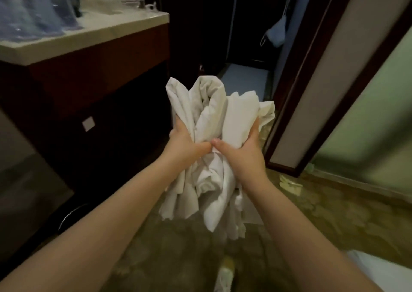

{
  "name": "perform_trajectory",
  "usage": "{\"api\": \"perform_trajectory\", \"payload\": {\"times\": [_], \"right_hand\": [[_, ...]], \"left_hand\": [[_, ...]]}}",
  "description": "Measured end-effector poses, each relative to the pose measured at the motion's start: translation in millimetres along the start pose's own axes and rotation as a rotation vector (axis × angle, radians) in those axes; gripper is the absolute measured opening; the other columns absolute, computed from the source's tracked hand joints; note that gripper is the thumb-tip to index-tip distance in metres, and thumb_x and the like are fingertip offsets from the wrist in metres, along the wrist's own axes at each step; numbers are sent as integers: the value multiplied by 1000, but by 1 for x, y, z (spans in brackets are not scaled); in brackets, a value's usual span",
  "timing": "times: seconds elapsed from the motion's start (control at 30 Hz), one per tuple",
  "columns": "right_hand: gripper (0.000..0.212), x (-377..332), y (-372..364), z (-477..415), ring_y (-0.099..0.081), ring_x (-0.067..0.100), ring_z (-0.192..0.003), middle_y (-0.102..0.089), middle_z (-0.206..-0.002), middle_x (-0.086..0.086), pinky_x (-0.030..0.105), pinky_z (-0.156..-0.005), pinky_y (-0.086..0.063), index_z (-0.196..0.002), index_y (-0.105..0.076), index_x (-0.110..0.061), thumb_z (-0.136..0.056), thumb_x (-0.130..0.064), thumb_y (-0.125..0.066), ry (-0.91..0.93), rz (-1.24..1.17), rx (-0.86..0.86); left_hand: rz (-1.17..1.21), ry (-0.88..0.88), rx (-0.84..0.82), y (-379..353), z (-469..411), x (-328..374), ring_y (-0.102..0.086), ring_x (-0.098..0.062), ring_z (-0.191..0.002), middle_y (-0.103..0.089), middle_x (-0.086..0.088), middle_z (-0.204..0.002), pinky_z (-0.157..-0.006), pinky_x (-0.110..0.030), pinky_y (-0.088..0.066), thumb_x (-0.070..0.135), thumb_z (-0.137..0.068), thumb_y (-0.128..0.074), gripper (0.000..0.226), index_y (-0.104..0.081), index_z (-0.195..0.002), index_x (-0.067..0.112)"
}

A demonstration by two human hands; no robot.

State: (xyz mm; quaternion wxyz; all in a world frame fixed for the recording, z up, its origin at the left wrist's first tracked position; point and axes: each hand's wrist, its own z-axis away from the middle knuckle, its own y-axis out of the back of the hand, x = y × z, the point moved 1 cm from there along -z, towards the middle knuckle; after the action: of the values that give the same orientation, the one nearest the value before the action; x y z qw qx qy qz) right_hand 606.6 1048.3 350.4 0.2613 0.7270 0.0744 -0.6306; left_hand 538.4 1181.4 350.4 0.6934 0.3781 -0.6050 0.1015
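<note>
Head view.

1. White linen (pixel 214 104): crumpled into a tall bundle and held in mid-air ahead of me, above the patterned carpet (pixel 312 213). Its loose ends hang down between my forearms.
2. Left grip (pixel 185 144): fingers wrapped round the bundle's left side, thumb pressed into the cloth.
3. Right grip (pixel 243 151): clasped round the bundle's right side in the same way. The two thumb tips lie just beside each other at the bundle's middle.
4. Surface (pixel 89 35): pale top on a dark red cabinet at upper left, well apart from the linen.
5. Blue wrapped packs (pixel 33 13): on that surface, blurred.
6. Blue cloth (pixel 276 35): hanging in the dark passage beyond.
7. Dark door frame (pixel 312 80): to the right.
8. Pale shoe (pixel 225 274): at the bottom edge.
</note>
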Motion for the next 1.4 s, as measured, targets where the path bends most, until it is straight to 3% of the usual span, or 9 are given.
{"api": "perform_trajectory", "payload": {"times": [0.17, 0.27, 0.43, 0.67, 0.83, 1.03, 1.23, 1.3, 1.4], "right_hand": [[109, 26, 4, -200, -52, 26, -117, -46, -135, 2, 46, -94, -47, -148, -1, -40, -67, -51, -74, 27, 44, -1], [110, 17, 1, -309, -51, 28, -117, -43, -140, 5, 41, -93, -47, -148, 7, -41, -71, -50, -72, 45, 106, -40], [111, 8, -27, -475, -47, 28, -124, -37, -146, 4, 30, -86, -41, -148, 11, -35, -74, -50, -71, 7, 94, -61], [112, 16, -84, -726, -49, 27, -120, -38, -144, 7, 30, -83, -41, -149, 12, -32, -75, -45, -72, -6, 91, 74], [109, 9, -82, -878, -48, 27, -121, -41, -142, 7, 31, -86, -41, -149, 10, -33, -76, -47, -70, -84, 93, 190], [104, 34, -79, -1078, -54, 24, -113, -51, -130, 2, 37, -90, -47, -149, -1, -38, -73, -48, -71, -51, 100, 267], [104, 63, -87, -1307, -58, 17, -100, -55, -118, -1, 41, -85, -52, -147, -3, -45, -72, -37, -75, -27, -12, 204], [104, 60, -87, -1383, -58, 15, -96, -56, -116, -2, 34, -75, -52, -147, -4, -44, -72, -33, -75, -7, -6, 174], [103, 52, -93, -1491, -54, 4, -87, -55, -111, -8, 19, -61, -41, -148, -5, -41, -73, -26, -74, 25, 7, 117]], "left_hand": [[79, -17, -20, -57, -184, 13, -49, -19, -114, -43, -1, -135, -93, -36, -47, 26, -74, -72, 103, 0, -148, 26], [207, -20, -14, -70, -282, 25, -49, -14, -112, -45, 9, -122, -90, -33, -48, 14, -75, -69, 95, -7, -147, 29], [191, -21, -37, -68, -455, 35, -48, -13, -113, -42, 11, -123, -93, -37, -49, 16, -68, -70, 102, -6, -146, 29], [107, -40, -119, -80, -736, 23, -48, -25, -118, -41, -5, -134, -97, -44, -47, 42, -49, -69, 114, -5, -144, 35], [113, -124, -262, -107, -904, 49, -44, -15, -117, -40, 6, -129, -95, -36, -43, 50, -46, -70, 120, -6, -146, 29], [116, -115, -290, -163, -1107, 54, -50, -16, -113, -46, 4, -124, -92, -32, -45, 28, -74, -76, 97, -12, -146, 25], [156, -75, -258, -209, -1331, 57, -51, -23, -118, -48, -2, -134, -98, -45, -46, 30, -71, -79, 103, -9, -148, 31], [164, -68, -234, -219, -1399, 65, -47, -23, -122, -44, -3, -139, -100, -45, -45, 31, -71, -79, 106, -7, -148, 31], [167, -39, -173, -228, -1499, 75, -42, -23, -127, -37, -4, -145, -102, -40, -42, 36, -69, -81, 110, -6, -149, 28]]}}
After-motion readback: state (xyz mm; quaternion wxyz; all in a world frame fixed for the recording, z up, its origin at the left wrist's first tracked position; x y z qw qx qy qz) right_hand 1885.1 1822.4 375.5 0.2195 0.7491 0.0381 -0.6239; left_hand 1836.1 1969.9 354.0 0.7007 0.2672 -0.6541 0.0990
